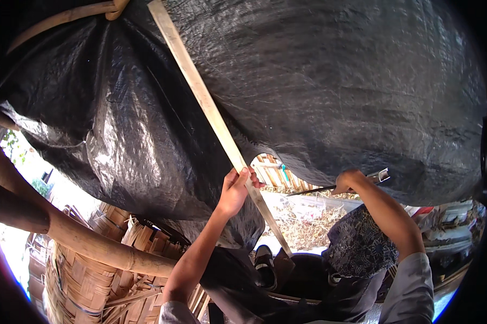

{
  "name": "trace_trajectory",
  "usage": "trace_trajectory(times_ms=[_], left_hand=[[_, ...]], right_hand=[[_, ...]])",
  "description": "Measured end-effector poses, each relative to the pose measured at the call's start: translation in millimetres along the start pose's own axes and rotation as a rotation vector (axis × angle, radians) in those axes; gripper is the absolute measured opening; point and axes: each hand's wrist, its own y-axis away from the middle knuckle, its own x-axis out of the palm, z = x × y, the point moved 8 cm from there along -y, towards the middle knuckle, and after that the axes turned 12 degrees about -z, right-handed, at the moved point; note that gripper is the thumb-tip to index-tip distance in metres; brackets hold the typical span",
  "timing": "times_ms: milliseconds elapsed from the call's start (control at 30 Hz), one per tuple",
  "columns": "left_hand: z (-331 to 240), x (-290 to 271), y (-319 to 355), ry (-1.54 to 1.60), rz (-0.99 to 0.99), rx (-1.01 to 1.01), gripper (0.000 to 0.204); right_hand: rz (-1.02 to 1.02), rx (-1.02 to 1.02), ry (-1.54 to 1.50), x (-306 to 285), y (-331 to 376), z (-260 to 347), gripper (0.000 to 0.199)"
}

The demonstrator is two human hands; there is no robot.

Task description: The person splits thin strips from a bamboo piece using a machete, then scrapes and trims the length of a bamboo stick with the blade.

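Observation:
My left hand (235, 190) is raised and closed around a long pale bamboo slat (200, 94). The slat runs diagonally from the top centre down to the lower middle and lies against a black plastic tarpaulin (319, 81) stretched overhead. My right hand (347, 181) is also raised, just under the tarpaulin's lower edge. It grips a thin dark tool (311, 189) whose metal end (382, 175) sticks out to the right of the fist. The two hands are apart, the right one further right and slightly higher.
A thick bamboo pole (92, 245) crosses the lower left above woven bamboo baskets (73, 281). A curved bamboo piece (65, 16) holds the tarpaulin at top left. A dark patterned cloth (356, 245) and a shoe (265, 264) are below. Wooden slats (276, 174) show behind.

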Motion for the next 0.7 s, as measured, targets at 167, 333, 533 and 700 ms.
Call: trace_trajectory(times_ms=[167, 333, 533, 700], left_hand=[[-3, -2, -1, 0.046, -0.009, 0.018, 0.032], [-18, -10, -2, -0.101, -0.078, 0.163, 0.033], [-73, -10, 4, -0.339, -0.233, 0.502, 0.027], [-120, 9, 10, -0.431, -0.318, 0.698, 0.022]], right_hand=[[0.014, -0.021, 0.107, 9, -10, -6, 0.055], [0.013, 0.01, 0.072, 4, 1, -4, 0.055], [-0.065, -0.073, -0.113, -20, 21, 15, 0.061], [-0.266, -0.228, -0.395, -53, 43, 41, 0.062]])
